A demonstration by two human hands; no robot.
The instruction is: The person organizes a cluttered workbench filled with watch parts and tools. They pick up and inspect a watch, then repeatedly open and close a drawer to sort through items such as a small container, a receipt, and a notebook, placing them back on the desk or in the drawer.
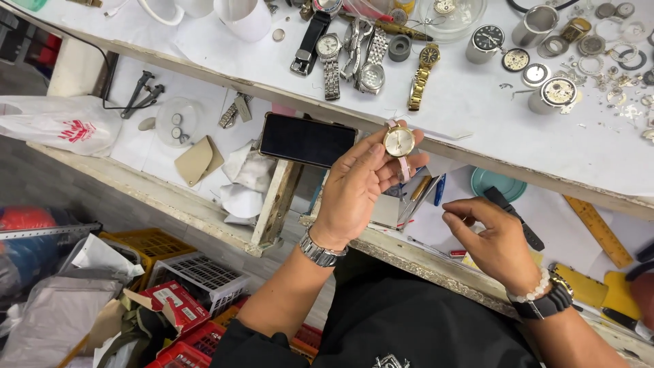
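the head view looks down on a cluttered workbench (477, 116) covered in white paper. the left hand (357, 184) is raised in front of the bench edge, its fingers curled around a small watch (399, 142) with a gold case, a pale dial and a pink strap; the thumb and fingertips pinch the case so the dial faces up toward the camera, and the strap hangs down behind the fingers. a metal bracelet sits on that wrist. the right hand (494, 238) hovers lower and to the side, over an open drawer, well apart from the watch; its fingers are bent inward with the tips close together, and it cannot be told whether they hold anything small. a black strap (514, 218) lies just behind it in the drawer. a dark phone (306, 140) rests just beside the left hand, on the edge of a lower shelf. on the bench top lie a row of steel watches (354, 58), a gold watch (422, 75) and loose watch parts (599, 61). a yellow ruler (599, 232) lies in the drawer.
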